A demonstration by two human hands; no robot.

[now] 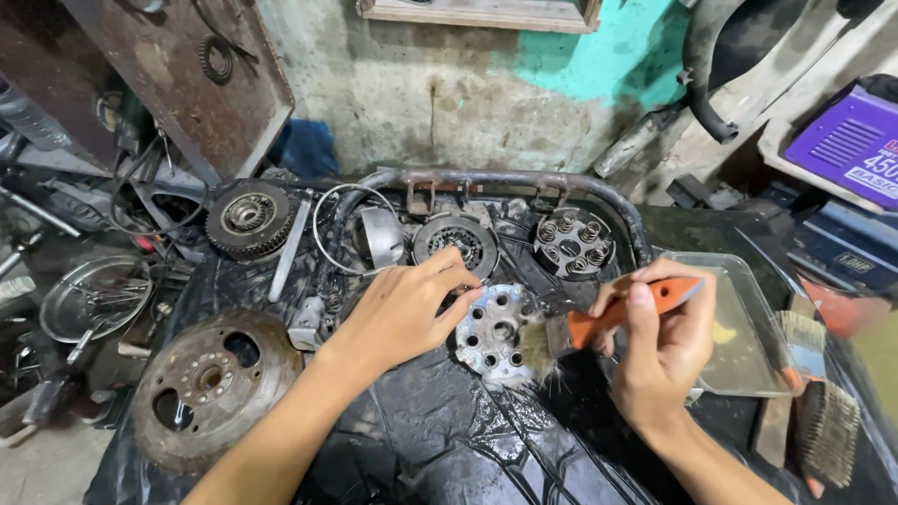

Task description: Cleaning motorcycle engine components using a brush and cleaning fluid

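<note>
A round silver metal plate with several holes (494, 333) lies on the black wet sheet (440, 430). My left hand (407, 307) rests on the plate's left rim with its fingers curled over it. My right hand (659, 341) grips a paintbrush with an orange handle (622, 313). Its worn bristles (538, 348) touch the plate's right edge.
A rusty flywheel disc (210, 382) lies at the left. Behind are a toothed clutch drum (249, 218), a round clutch part (456, 241), a hub with several springs (572, 243), and a bent rusty tube (486, 178). A clear tray of liquid (744, 327) and wire brushes (828, 425) sit right.
</note>
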